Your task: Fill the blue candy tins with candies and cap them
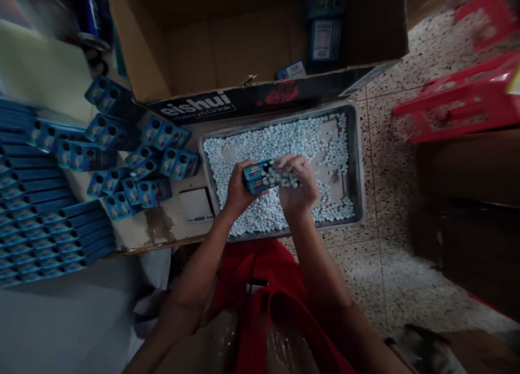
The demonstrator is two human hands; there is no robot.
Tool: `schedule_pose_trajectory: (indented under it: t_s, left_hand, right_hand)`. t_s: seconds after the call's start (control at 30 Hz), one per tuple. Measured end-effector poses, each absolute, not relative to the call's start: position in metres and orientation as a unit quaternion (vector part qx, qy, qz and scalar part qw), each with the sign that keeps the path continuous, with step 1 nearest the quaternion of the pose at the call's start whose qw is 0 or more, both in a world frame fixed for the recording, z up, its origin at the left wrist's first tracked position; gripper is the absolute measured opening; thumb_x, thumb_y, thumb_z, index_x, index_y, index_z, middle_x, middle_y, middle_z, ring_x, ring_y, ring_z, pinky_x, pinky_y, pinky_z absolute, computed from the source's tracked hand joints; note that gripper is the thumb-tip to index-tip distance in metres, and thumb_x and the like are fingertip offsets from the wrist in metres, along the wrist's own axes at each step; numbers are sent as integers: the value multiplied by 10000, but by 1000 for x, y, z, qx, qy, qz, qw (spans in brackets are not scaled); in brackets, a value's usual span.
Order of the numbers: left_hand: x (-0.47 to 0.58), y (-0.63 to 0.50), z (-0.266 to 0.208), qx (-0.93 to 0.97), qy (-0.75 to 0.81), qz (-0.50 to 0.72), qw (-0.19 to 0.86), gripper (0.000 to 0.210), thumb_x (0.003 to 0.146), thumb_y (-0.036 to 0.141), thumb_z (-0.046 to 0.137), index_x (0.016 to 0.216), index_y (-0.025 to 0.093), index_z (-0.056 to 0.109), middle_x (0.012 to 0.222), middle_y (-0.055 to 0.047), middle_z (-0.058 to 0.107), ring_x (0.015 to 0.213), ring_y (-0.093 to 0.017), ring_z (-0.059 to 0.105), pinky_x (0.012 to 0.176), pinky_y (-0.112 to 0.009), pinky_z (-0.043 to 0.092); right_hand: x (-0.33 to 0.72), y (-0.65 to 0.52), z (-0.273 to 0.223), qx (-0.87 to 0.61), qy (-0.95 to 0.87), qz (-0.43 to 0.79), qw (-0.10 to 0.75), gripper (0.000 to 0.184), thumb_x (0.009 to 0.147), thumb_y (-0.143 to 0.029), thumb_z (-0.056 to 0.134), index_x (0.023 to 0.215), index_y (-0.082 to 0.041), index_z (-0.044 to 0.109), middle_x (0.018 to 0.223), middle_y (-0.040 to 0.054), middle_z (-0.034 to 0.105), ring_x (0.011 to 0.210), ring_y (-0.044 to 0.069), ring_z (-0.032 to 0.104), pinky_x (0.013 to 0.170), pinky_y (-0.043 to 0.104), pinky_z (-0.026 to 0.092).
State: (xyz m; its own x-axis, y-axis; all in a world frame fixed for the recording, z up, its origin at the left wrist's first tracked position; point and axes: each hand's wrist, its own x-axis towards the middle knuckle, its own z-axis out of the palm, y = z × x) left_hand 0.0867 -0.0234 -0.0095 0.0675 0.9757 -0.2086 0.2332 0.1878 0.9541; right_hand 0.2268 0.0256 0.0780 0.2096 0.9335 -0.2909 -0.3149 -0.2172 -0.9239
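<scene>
Over a metal tray (361, 173) full of small pale blue-white candies (268, 138), my left hand (238, 192) is closed round a small blue box (255, 178). My right hand (298, 184), dusted white, is cupped against the box's right end. A heap of the candies (280, 178) lies in its curled fingers, at the box's opening. Part of the tray bottom shows bare on the right side. The far side of the blue box is hidden by my fingers.
Several blue boxes (179, 164) stand loose at left, beside stacked rows of them (49, 222). A small flat scale (196, 205) lies left of the tray. Behind stands a large open carton (227, 43) with a few blue boxes inside. A red plastic stool (459, 105) is at right.
</scene>
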Motion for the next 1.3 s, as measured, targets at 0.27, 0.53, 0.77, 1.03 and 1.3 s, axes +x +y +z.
schedule_pose_trajectory:
  t_s: [0.27,0.53,0.77,1.03,1.3]
  left_hand:
    - [83,-35,-10,542,579,348,500,793,675,454,979,1323,281,556,1256,-71,672,1191,-289,686,1016,-447,577]
    - [68,-25,-45,523,539,463,470,858,687,625,939,1384,358,516,1516,-108,557,1526,-364,482,1252,-675,412]
    - [58,-26,-46,481,477,452,580,895,661,694,919,1371,413,452,1483,-70,610,1504,-335,531,1244,-682,432]
    - [45,-39,-28,495,623,383,469,906,638,599,973,1361,280,531,1340,-101,652,1272,-313,666,1117,-494,538]
    - [13,-45,-15,524,643,335,447,863,624,540,996,1314,260,562,1269,-99,667,1198,-317,673,1031,-448,555]
  right_hand:
    - [207,7,65,-562,-356,485,567,362,1002,-577,446,894,-276,616,879,38,627,900,224,658,979,453,526]
    - [276,15,44,-680,-493,385,383,315,1006,-565,595,1126,-295,703,1252,68,687,1294,265,613,1189,525,439]
    - [304,57,-57,-764,-630,140,15,926,896,-816,581,1568,-191,460,1693,246,277,1581,488,191,1171,788,274]
    - [252,23,-54,-708,-652,271,26,479,931,-562,658,1255,-213,709,1422,214,585,1375,419,487,1130,612,427]
    - [240,8,-9,-696,-153,651,260,356,677,-498,816,818,-238,619,729,-23,594,625,140,531,530,246,415]
